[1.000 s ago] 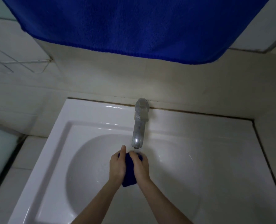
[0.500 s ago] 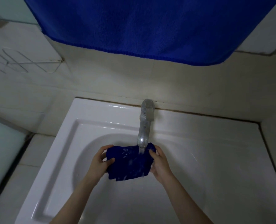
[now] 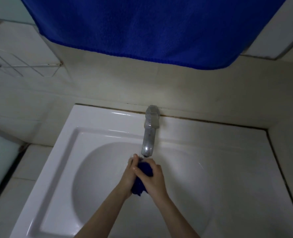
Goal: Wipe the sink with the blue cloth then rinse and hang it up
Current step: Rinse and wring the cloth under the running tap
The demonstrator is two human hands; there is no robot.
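Below the tap (image 3: 149, 134), both hands bunch the cloth (image 3: 143, 177) over the sink (image 3: 60, 162) bowl: left hand (image 3: 129, 176) and right hand (image 3: 153, 177) fingers pressed around it. Big blue towel (image 3: 150, 26) hangs overhead; wire rack (image 3: 22, 66) on left wall.

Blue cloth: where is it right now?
Head view, centre: the blue cloth is bunched between the left hand and right hand, just below the faucet spout, over the sink basin.

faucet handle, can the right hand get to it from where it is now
Probably yes. The right hand sits just below the faucet, and nothing lies between them. But it is squeezing the blue cloth with the left hand, so it must let go first.
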